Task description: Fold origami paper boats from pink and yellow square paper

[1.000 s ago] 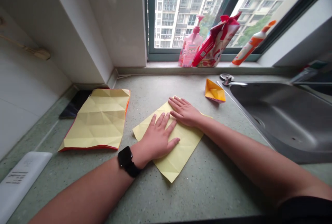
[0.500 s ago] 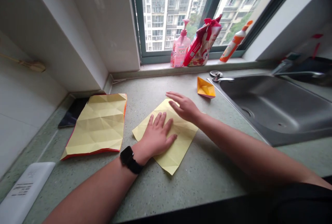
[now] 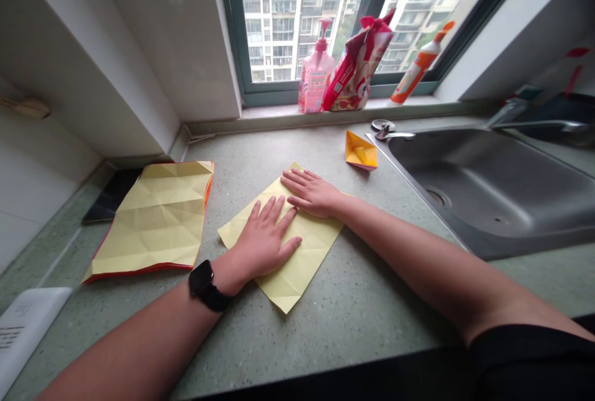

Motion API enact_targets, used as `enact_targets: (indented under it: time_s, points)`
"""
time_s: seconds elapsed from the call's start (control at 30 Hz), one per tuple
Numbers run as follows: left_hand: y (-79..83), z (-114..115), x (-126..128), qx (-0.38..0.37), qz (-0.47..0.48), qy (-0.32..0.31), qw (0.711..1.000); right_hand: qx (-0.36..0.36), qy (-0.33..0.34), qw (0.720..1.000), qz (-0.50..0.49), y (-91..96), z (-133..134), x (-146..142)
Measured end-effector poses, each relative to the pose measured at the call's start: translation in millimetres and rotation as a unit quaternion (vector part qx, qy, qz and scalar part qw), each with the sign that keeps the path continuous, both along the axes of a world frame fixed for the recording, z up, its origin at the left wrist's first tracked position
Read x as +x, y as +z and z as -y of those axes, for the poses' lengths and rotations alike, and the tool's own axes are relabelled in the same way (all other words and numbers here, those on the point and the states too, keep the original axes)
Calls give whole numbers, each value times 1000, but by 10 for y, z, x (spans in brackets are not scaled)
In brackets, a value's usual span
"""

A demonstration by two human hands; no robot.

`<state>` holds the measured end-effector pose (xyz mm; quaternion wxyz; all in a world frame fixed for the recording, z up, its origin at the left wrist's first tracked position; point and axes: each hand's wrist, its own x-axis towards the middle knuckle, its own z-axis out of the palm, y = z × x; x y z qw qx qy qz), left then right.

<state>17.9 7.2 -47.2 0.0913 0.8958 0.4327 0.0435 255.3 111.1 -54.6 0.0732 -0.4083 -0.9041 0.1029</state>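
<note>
A creased sheet of pale yellow paper lies turned at an angle on the counter. My left hand, with a black watch on its wrist, rests flat on the sheet's left and middle part, fingers spread. Across the upper part of the same sheet my right hand lies flat, fingers stretched out to the left. The two hands are close together, and they cover much of the paper. To the left, a stack of creased yellow sheets with red and orange edges lies on the counter.
A small folded orange paper piece stands near the sink. On the windowsill are a pink pump bottle, a red bag and an orange-and-white bottle. A dark flat object sits partly under the stack; a white object lies lower left.
My right hand has come down flat onto the paper and a little nearer my left hand. My left hand stays pressed on the sheet. The whole view has shifted slightly.
</note>
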Motion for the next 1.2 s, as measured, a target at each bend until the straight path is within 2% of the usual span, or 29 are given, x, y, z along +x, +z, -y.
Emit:
enact_targets:
  time_s: [0.3,0.57,0.7,0.83,0.9,1.0,1.03,1.13,1.2]
  points:
    - [41,14,-24,-3,-14,34,999,23,-53,998,12,-17,-23,-51]
    - [-16,40,-413,15,-28,75,997,35,-50,998,14,-15,-45,-65]
    - [71,-12,-547,0,-53,101,993,33,-55,998,21,-2,-33,-87]
    - [194,-95,-412,25,-79,145,986,36,-58,997,27,34,-8,-118]
    - [226,-90,-276,52,-65,86,993,38,-61,997,33,51,5,-130]
    - [201,11,-103,48,-44,-55,996,38,-66,996,44,64,16,-142]
    - [179,61,-71,43,-40,-68,996,37,-67,996,46,64,16,-143]
    - [122,215,-59,27,-35,-49,998,37,-67,996,46,56,8,-145]
    - [125,302,-92,17,-31,-72,997,38,-66,996,49,51,4,-146]
